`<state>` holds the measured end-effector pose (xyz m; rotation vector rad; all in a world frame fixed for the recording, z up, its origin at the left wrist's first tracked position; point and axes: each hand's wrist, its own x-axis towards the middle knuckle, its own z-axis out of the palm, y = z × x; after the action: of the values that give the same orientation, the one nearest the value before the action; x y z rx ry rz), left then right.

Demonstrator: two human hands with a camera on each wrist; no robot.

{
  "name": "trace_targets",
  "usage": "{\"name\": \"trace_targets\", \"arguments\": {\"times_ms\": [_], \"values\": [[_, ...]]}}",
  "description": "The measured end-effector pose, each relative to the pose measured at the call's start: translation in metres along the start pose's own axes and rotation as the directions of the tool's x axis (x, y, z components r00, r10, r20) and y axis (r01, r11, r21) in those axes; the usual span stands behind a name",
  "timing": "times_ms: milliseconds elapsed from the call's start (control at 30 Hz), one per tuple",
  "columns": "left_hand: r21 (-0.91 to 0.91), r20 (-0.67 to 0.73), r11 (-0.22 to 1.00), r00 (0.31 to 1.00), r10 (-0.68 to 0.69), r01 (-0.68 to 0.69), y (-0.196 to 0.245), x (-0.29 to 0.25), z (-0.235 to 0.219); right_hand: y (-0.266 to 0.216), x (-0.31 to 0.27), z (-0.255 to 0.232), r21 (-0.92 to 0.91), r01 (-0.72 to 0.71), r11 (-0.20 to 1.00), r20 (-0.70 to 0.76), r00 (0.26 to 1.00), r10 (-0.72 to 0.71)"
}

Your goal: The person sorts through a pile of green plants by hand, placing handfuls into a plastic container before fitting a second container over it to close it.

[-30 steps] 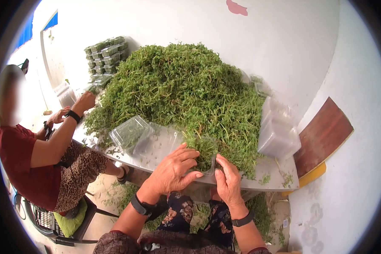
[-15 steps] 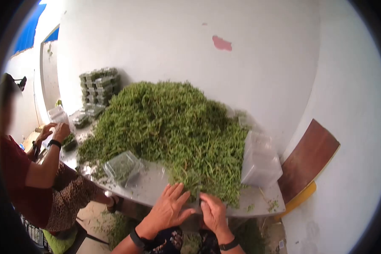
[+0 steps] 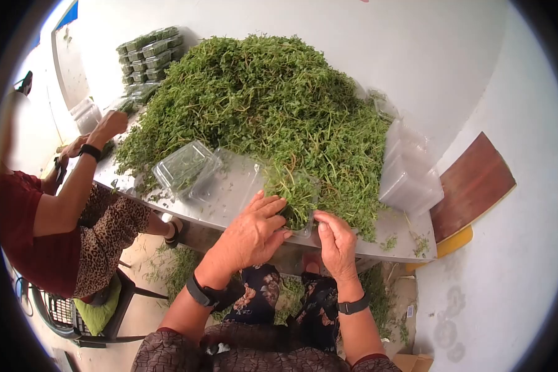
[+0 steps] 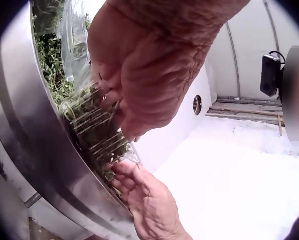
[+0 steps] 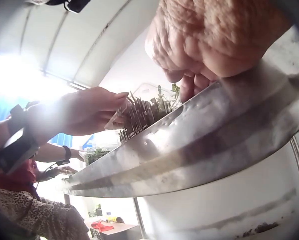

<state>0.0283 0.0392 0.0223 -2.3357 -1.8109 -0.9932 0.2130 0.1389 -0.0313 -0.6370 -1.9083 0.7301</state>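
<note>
A clear plastic clamshell box (image 3: 305, 234) filled with green leafy stems (image 3: 296, 189) sits at the table's near edge, its lid (image 3: 239, 180) folded out to the left. My left hand (image 3: 252, 231) lies over the box's left side, fingers extended onto the greens, thumb along the near side. At the box's right near corner, my right hand (image 3: 336, 243) holds the rim with thumb and curled index finger. In the left wrist view, cut stems (image 4: 97, 132) line up inside the box between the left hand (image 4: 144, 75) and right hand (image 4: 152, 202).
A big heap of greens (image 3: 248, 93) covers the metal table (image 3: 378, 249). Another clamshell (image 3: 183, 167) lies at left, stacked empty boxes (image 3: 409, 170) at right, filled boxes (image 3: 149, 56) at back left. A second person (image 3: 43, 229) works at the left; a brown board (image 3: 474, 186) leans at right.
The head view tilted up and then back down. My right hand has drawn in closer against the box's corner; the left stays over the greens. The other person's hands moved among their boxes.
</note>
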Motion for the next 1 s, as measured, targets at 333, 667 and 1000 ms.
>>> {"name": "trace_targets", "arguments": {"times_ms": [333, 667, 1000], "values": [[0.021, -0.153, 0.997, 0.986, -0.069, 0.073, -0.004, -0.016, -0.023, 0.006, 0.0, 0.001, -0.002, 0.008, 1.0, -0.013, 1.0, -0.008], [0.131, -0.053, 0.99, 0.997, -0.047, 0.054, -0.001, -0.012, 0.002, 0.002, -0.002, 0.002, -0.027, 0.001, 1.0, -0.007, 1.0, -0.001], [-0.069, -0.192, 0.988, 0.97, -0.147, 0.136, -0.007, 0.001, -0.02, 0.003, 0.001, 0.002, -0.051, 0.065, 0.997, -0.011, 0.998, -0.066]]}}
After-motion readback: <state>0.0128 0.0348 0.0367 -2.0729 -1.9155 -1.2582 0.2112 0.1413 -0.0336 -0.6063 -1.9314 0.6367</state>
